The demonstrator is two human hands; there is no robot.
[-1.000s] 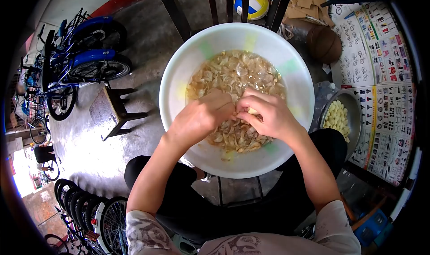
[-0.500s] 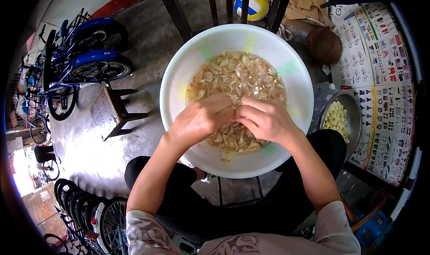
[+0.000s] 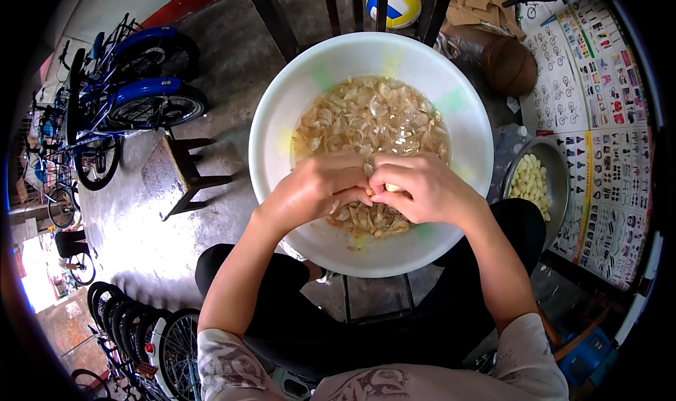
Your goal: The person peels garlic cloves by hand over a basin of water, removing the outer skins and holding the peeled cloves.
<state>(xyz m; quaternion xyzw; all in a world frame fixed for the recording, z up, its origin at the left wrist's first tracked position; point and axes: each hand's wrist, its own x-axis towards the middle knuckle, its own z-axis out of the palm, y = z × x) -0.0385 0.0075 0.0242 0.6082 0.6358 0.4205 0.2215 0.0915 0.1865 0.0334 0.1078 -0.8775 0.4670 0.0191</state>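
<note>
Both my hands meet over a big white plastic basin [image 3: 282, 105], which holds water and a thick layer of floating garlic skins [image 3: 373, 116]. My left hand [image 3: 320, 186] is closed, its thumb and fingers pinching a small tan piece of garlic [image 3: 369, 191]; whether it is loose skin or part of a clove I cannot tell. My right hand [image 3: 422, 190] is curled shut around a pale garlic clove [image 3: 393, 188], which shows between thumb and forefinger. The fingertips of the two hands touch or nearly touch. To the right, peeled garlic cloves [image 3: 529, 185] fill part of a metal bowl [image 3: 560, 183].
A dark wooden chair back [image 3: 271, 21] rises behind the basin. Beyond it lie a volleyball [image 3: 394, 7] and a brown basketball [image 3: 508, 66]. A small wooden stool [image 3: 179, 172] stands left, near blue bicycles [image 3: 155, 95]. A printed sheet [image 3: 598, 147] covers a surface at right.
My fingers have shifted and opened slightly, so the pale clove in my right hand and the tan piece at my left fingertips now show. The view has moved a little.
</note>
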